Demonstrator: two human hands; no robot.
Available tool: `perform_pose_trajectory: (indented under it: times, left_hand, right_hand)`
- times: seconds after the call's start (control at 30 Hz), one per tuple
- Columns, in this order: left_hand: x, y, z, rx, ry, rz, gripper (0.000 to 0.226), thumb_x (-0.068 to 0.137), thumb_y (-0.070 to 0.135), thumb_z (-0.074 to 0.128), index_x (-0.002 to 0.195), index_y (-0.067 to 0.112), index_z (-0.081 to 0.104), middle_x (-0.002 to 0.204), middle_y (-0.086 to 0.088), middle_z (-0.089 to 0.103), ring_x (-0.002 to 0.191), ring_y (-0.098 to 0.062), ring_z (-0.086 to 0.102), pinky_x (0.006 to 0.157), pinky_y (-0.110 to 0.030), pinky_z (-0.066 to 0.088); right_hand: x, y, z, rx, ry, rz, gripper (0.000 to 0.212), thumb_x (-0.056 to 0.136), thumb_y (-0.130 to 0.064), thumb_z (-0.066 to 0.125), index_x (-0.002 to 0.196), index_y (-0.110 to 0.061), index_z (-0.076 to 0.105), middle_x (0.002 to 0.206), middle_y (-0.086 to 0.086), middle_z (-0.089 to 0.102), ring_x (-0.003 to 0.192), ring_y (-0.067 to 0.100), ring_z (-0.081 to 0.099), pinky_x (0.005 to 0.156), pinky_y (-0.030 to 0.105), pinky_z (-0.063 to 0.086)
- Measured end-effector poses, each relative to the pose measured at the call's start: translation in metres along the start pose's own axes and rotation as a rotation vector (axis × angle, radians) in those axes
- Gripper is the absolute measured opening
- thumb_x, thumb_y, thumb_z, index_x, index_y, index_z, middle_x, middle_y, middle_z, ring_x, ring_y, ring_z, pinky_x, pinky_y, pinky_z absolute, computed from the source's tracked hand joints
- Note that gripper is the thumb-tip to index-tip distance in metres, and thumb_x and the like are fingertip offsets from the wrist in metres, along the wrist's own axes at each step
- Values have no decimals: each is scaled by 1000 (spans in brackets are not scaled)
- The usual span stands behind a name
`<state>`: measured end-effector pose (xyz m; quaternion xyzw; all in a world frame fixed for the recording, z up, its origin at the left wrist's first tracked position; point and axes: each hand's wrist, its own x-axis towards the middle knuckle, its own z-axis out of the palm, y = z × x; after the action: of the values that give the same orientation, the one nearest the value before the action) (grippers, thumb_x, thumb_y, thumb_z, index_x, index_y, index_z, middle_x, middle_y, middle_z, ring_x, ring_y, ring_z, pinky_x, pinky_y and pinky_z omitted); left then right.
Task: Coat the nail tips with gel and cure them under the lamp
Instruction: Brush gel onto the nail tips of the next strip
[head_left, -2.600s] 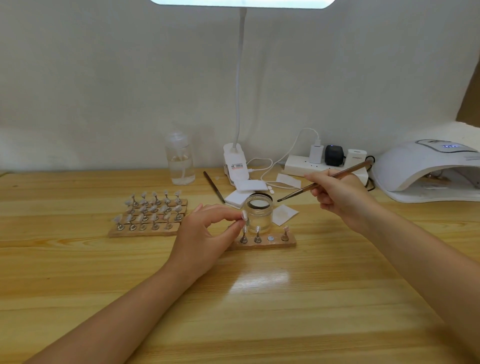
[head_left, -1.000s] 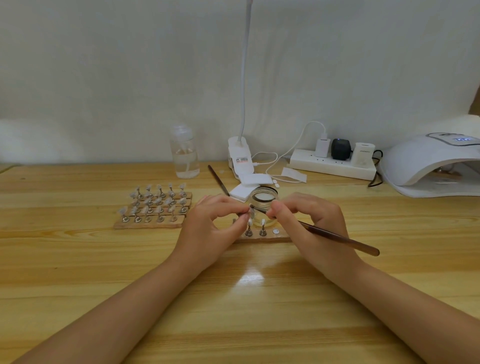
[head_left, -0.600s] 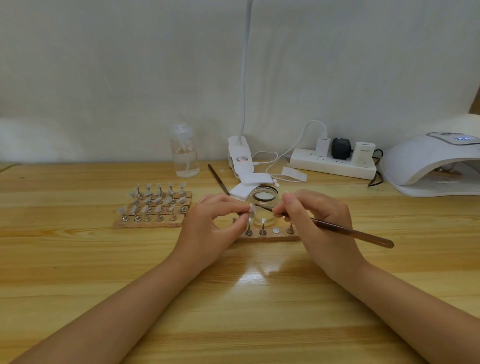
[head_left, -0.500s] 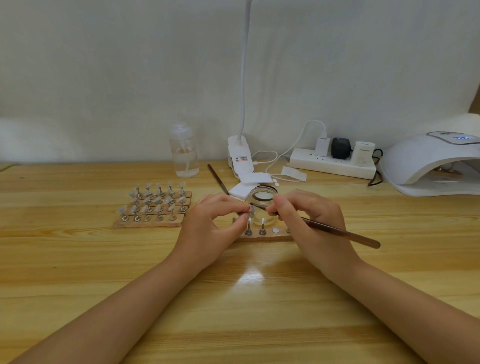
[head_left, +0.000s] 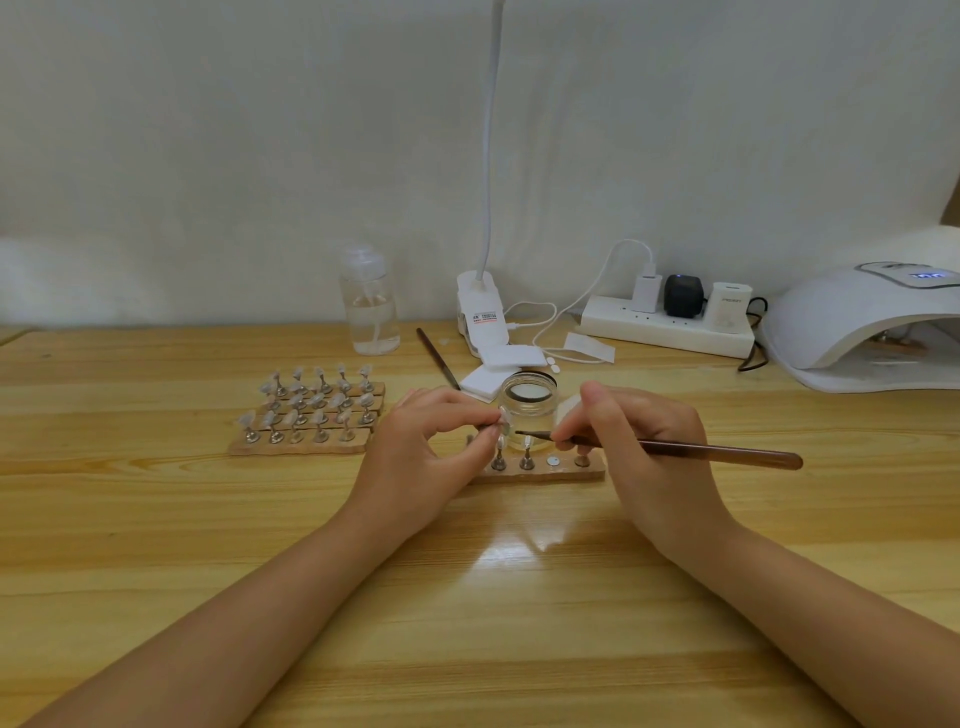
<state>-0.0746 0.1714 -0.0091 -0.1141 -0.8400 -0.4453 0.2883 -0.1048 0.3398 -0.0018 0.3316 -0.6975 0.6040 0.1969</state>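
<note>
Table (head_left: 156, 519) – pale yellow wood, streaked grain. Brush (head_left: 717, 453) handle reddish-brown. Jar (head_left: 527, 405) clear, dark rim. Curing lamp (head_left: 852, 322) white; power strip (head_left: 670, 330) white, one black plug (head_left: 683, 295). Nail tips (head_left: 311, 400) – pale, translucent, on silver-grey stems.

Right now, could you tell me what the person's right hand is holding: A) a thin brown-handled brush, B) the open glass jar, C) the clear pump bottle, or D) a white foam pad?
A: the right hand pinches the thin brush, its tip pointed at the nail tip that the left hand holds in front of the glass jar.
</note>
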Motion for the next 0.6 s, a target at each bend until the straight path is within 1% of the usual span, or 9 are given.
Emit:
perform_pose_trajectory:
  times: [0.1,0.17,0.23,0.33,0.43,0.47,0.53,0.6]
  left_hand:
    - [0,0,0,4,-12,1,30,77,7,69,84,37,66,81,18,64,89,-12,59,87,-40,45]
    - [0,-1,0,2,-16,5,28,77,7,69,85,34,67,81,17,65,89,-13,58,86,-41,45]
    - [1,-1,0,3,-17,10,29,77,7,69,85,35,66,81,15,65,89,-14,58,86,-41,45]
    - [1,-1,1,0,-19,5,27,77,7,69,85,33,67,81,15,65,89,-15,58,86,-42,45]
    - [0,-1,1,-1,-20,5,25,77,7,69,86,30,68,81,16,65,88,-15,58,86,-43,45]
    - [0,-1,1,0,-20,5,25,77,6,69,86,30,68,81,17,64,88,-14,59,86,-42,45]
    - [0,-1,1,1,-16,2,26,77,7,69,86,31,67,82,18,64,89,-13,59,87,-41,46]
    - [0,0,0,-1,-10,2,29,77,6,69,85,34,66,81,19,63,89,-12,59,87,-40,46]
  right_hand:
    - [1,-2,0,-44,13,-27,31,87,-34,42,68,-25,65,64,-8,65,65,1,61,61,13,45]
    - [2,-4,2,-107,-1,-37,26,88,-34,46,71,-28,65,70,-10,66,70,2,62,62,17,48]
    - [3,-4,4,-140,-12,-40,22,90,-27,52,73,-26,66,74,-13,66,73,2,62,64,20,50]
    - [2,-3,5,-144,-22,-37,23,88,-21,51,73,-21,68,74,-13,66,74,1,62,65,19,49]
    - [1,-2,3,-114,-17,-24,25,89,-24,52,70,-22,68,72,-9,67,72,2,63,59,16,49]
    - [1,-1,3,-105,-11,-24,27,90,-27,52,68,-23,67,70,-8,67,70,3,64,59,15,48]
    - [0,-1,3,-84,0,-20,32,88,-34,47,66,-22,67,66,-6,67,65,3,63,61,14,47]
    - [0,0,2,-48,13,-10,36,86,-35,44,64,-20,67,63,-5,65,61,3,62,61,15,46]
